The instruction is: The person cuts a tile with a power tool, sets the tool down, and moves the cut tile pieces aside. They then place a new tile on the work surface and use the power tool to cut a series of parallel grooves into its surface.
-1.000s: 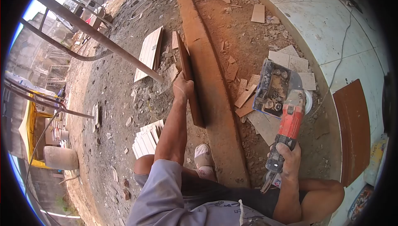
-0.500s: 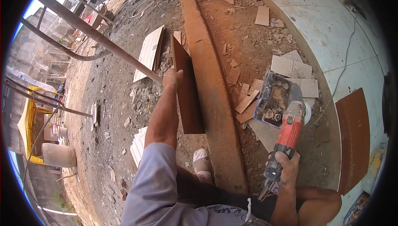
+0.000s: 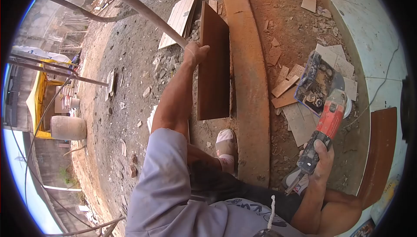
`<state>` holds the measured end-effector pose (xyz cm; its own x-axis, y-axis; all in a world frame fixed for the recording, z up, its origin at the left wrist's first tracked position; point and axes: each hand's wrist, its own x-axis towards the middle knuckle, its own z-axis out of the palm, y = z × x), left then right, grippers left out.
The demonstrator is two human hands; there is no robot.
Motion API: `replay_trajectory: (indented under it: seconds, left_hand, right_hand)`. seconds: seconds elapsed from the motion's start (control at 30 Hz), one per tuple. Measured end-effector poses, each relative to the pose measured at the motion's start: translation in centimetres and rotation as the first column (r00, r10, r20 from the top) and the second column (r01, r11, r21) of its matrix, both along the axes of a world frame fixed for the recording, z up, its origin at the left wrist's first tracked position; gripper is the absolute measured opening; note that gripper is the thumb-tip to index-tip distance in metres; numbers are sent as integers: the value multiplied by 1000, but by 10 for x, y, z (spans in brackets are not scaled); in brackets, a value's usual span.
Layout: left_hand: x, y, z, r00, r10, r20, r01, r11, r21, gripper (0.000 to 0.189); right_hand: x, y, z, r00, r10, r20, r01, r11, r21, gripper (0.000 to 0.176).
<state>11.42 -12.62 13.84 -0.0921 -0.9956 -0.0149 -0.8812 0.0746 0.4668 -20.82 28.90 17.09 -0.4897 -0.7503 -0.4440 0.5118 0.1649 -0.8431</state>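
Observation:
My left hand grips the long edge of a brown tile, which stands tilted beside an orange-brown concrete curb. My right hand is wrapped round the body of a red and black angle grinder. The grinder's pale disc shows at its head, on the far side from me. Just beyond the grinder head lies a dusty, dark tray-like piece with a blue edge, partly overlapped by the tool.
Broken tile pieces lie on the dirt by the grinder. Pale planks are stacked beyond my left hand, near a slanting pole. A curved brown tile leans at the right, and a cord runs over the white ledge.
The view has swung, shifting most of the scene right. The brown tile has turned to show more of its broad face. Both hands keep their grips.

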Motion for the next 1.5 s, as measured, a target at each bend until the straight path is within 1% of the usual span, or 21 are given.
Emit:
replay_trajectory:
  seconds: [0.03, 0.1, 0.17, 0.23, 0.37, 0.43, 0.47, 0.53, 0.7, 0.87, 0.93, 0.97, 1.03, 1.07, 1.17, 1.23, 1.27, 1.33, 1.37, 1.43, 1.5]
  left_hand:
    - [6, 2, 4, 1000, 23, 5, -23, 1000, -1, 39]
    - [16, 7, 16, 999, -48, 1, 48, 999, 19, 39]
    - [14, 26, 54, 999, -30, 36, 30, 999, 14, 39]
    - [22, 40, 80, 974, -97, 204, 92, 995, 39, 38]
    - [63, 66, 97, 974, -101, 201, 109, 994, -28, 39]
    - [84, 91, 103, 972, -134, 195, 133, 991, 21, 38]
    - [94, 102, 106, 975, -119, 190, 117, 993, 22, 38]
    - [111, 133, 113, 958, -56, 282, 53, 998, 19, 35]
    - [181, 197, 107, 956, 20, 292, -9, 999, -36, 34]
    - [230, 251, 134, 930, 134, 343, -111, 990, -87, 31]
    - [253, 269, 142, 889, 230, 396, -231, 972, -45, 31]
    - [262, 277, 144, 887, 241, 393, -240, 969, -52, 31]
    - [276, 292, 142, 814, 311, 491, -321, 945, -66, 31]
    - [285, 298, 138, 815, 311, 489, -321, 945, -66, 31]
    - [313, 320, 121, 764, 385, 518, -351, 921, -167, 33]
    - [323, 332, 113, 677, 436, 593, -402, 894, -199, 31]
    - [326, 337, 108, 677, 439, 591, -403, 893, -202, 31]
    - [326, 344, 100, 617, 474, 628, -461, 865, -199, 31]
    - [329, 349, 92, 621, 475, 623, -461, 865, -200, 31]
    - [333, 354, 78, 585, 521, 622, -539, 822, -182, 31]
    - [332, 358, 64, 589, 520, 618, -542, 822, -176, 31]
  right_hand:
    - [2, -1, 0, 1000, 23, 5, -23, 1000, -1, 43]
    - [7, -4, 3, 1000, 0, -26, 0, 1000, 3, 43]
    - [11, -6, 5, 999, 28, -31, -28, 1000, -6, 42]
    - [18, -8, 6, 999, 16, -34, -17, 1000, -20, 43]
    - [23, -6, 3, 998, 68, -11, -69, 995, -72, 43]
    - [28, 1, 7, 996, 84, 19, -83, 994, -69, 43]
    - [28, 0, 8, 995, 100, 14, -99, 993, -67, 43]
    - [27, 0, 8, 994, 106, -11, -107, 991, -80, 43]
    - [23, 7, 8, 993, 113, -16, -114, 991, -71, 37]
    - [18, 10, 2, 993, 116, -37, -117, 992, -34, 33]
    - [20, 15, -3, 996, 85, -6, -86, 995, -45, 33]
    - [20, 15, -4, 996, 94, -8, -95, 994, -52, 33]
    - [19, 17, -4, 995, 95, -27, -96, 994, -52, 33]
    - [19, 17, -5, 995, 95, -28, -96, 994, -52, 33]
    - [20, 19, -8, 993, 117, -23, -119, 991, -69, 33]
    - [19, 20, -11, 992, 123, -26, -125, 990, -68, 34]
    - [19, 20, -12, 992, 125, -27, -126, 989, -72, 34]
    - [20, 19, -10, 991, 134, -28, -135, 989, -67, 34]
    - [22, 21, -9, 991, 132, -34, -134, 988, -70, 34]
    - [25, 21, -2, 985, 165, -47, -168, 984, -63, 34]
    - [25, 19, -2, 983, 172, -60, -176, 982, -64, 34]
